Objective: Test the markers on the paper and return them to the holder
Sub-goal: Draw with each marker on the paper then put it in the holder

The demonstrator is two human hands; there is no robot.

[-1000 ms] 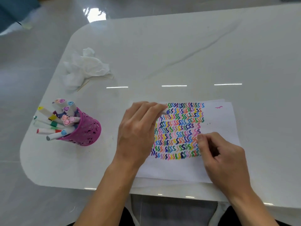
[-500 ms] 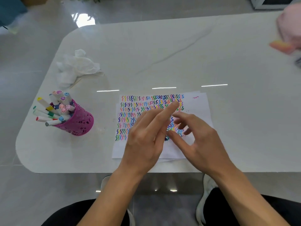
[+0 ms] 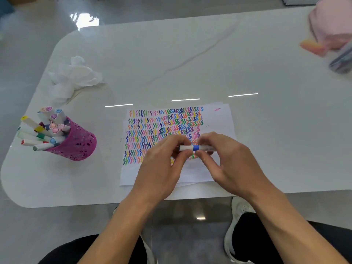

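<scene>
A white marker with a blue band (image 3: 196, 148) lies level between my two hands, just above the paper (image 3: 219, 119). My left hand (image 3: 162, 168) pinches its left end and my right hand (image 3: 228, 162) pinches its right end. The paper is white and covered with rows of coloured squiggles; my hands hide its lower right part. A magenta perforated holder (image 3: 80, 143) stands at the table's left, packed with several white markers with coloured caps (image 3: 43, 130).
A crumpled white tissue (image 3: 74, 77) lies behind the holder. A pink object (image 3: 331, 21) and a blurred grey thing (image 3: 342, 58) sit at the far right. The table's front edge (image 3: 76, 203) runs just behind my knees.
The view has pulled back from the paper. My hands lifted off the sheet and came together, and now both pinch the blue-banded marker between them.
</scene>
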